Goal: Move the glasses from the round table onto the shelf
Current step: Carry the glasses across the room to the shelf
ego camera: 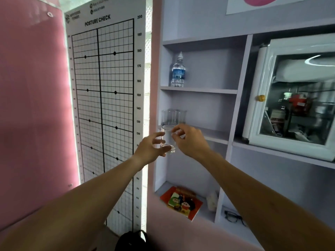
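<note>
Both hands are carrying a glass (167,139): left hand (150,149) fingers curling round its base, right hand (188,140) fingertips pinching its rim. Glasses (173,116) are already standing on the shelf (213,135) beyond the fingertips; this one remains unplaced.

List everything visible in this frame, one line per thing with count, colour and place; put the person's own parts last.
Held glass: one, clear, in front of the middle shelf edge.
Shelved glasses: a cluster, count unclear, clear, left end of middle shelf.
Water bottle: one, clear with blue label, upper shelf.
Books: a small stack, red and orange, bottom shelf.
Spectacles: one pair, black, low compartment to the right.
Cabinet: one, white with glass door and yellow knob, right counter.
Posture chart: one, white with black grid, left wall.
Bag: one, black, bottom edge.
Left hand: fingers curled round the held glass.
Right hand: fingers pinching its rim.
</note>
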`<state>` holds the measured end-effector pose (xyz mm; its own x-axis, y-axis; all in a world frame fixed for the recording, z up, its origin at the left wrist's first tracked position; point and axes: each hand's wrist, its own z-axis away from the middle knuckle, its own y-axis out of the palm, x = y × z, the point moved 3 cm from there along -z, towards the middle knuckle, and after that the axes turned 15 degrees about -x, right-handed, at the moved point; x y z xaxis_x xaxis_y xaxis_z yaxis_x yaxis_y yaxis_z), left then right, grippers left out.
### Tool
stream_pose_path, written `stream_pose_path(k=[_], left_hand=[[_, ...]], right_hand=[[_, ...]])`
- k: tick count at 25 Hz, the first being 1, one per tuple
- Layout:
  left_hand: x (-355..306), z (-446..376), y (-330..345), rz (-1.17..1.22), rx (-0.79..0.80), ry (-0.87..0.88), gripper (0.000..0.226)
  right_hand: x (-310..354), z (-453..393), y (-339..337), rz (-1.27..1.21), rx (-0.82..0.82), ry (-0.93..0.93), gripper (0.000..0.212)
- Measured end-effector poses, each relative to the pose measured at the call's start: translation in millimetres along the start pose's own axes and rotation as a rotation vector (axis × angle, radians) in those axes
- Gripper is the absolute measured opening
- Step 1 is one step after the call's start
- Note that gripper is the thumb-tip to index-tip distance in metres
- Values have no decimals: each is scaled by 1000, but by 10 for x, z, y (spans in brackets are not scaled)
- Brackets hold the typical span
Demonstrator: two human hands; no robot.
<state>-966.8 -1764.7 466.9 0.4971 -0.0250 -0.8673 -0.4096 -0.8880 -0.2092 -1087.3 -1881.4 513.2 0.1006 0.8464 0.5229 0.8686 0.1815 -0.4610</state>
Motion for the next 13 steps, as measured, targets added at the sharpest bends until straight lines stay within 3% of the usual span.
stream_pose_path(k=[6,13], left_hand=[[113,-847,246,51,72,53,67],[301,-1489,803,18,36,167,67]], right_hand=[[-241,-612,244,68,-104,37,10],[-719,-1097,362,149,-163,37,8]])
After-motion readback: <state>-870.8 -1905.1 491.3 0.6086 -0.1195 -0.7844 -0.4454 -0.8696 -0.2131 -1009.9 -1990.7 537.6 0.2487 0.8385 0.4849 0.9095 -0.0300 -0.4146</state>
